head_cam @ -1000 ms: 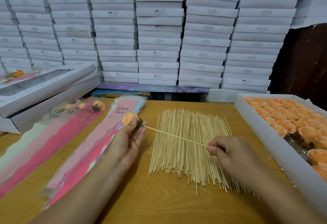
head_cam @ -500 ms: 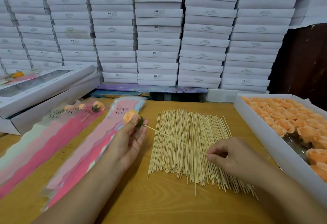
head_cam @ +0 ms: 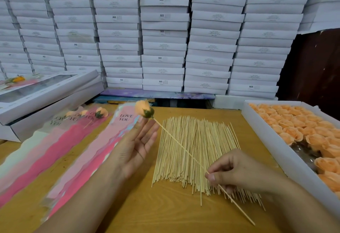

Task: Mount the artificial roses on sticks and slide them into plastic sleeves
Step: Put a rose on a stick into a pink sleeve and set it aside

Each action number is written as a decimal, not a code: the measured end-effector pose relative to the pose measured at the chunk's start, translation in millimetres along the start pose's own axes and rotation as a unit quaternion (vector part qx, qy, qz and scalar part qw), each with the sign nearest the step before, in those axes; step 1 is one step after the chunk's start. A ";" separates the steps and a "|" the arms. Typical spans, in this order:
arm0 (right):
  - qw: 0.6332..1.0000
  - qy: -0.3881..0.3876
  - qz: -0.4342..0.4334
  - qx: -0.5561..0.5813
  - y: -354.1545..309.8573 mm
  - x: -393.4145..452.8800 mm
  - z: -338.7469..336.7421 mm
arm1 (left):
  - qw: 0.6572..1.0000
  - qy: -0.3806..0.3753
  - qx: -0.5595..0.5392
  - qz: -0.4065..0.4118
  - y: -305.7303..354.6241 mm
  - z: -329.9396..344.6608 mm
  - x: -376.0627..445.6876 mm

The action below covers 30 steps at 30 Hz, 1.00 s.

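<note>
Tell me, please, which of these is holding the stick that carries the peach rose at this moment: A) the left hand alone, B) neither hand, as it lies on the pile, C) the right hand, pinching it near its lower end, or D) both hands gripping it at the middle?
C: the right hand pinches the stick near its lower end, while the left hand is open, its fingertips only by the rose.

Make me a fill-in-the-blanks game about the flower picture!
1. The right hand pinches a thin wooden ____.
2. The rose on its tip is ____ in colour.
3. The words on the pink sleeve say "LOVE ____".
4. The box of loose roses sits on the person's ____ side.

Missing words: stick; orange; YOU; right
</note>
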State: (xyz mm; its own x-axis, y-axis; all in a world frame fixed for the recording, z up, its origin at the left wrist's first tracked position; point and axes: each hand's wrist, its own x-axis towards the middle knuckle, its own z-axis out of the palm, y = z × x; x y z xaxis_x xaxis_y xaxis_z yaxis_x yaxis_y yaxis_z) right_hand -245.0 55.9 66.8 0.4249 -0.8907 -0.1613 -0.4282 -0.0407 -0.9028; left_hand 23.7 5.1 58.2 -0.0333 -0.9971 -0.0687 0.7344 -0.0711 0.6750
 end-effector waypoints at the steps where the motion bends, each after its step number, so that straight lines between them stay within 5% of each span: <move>1: 1.000 0.003 -0.001 0.017 -1.0 -0.5 -0.4 | 1.000 0.005 0.022 -0.006 1.2 0.9 -0.1; 5: 0.996 0.037 -0.008 0.086 -1.6 -1.3 -5.4 | 0.965 0.071 0.251 0.014 27.0 -4.4 7.1; 11: 0.986 0.087 -0.013 0.139 1.6 1.6 -10.2 | 0.786 0.185 0.579 0.111 80.6 -45.1 42.0; 24: 0.982 0.101 -0.027 0.154 3.7 1.9 -12.3 | 0.611 0.237 0.755 -0.003 98.7 -93.7 64.6; 30: 0.982 0.106 -0.031 0.150 4.3 2.6 -14.0 | 0.612 0.257 0.748 -0.004 99.5 -102.5 71.4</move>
State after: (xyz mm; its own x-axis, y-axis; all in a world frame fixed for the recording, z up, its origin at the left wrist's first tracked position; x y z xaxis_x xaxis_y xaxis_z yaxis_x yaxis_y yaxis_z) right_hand -256.9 47.1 68.0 0.2532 -0.9664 -0.0441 -0.1383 0.0089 -0.9903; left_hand 163.9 -70.3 45.1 0.4667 -0.8835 -0.0387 -0.7196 -0.4049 0.5641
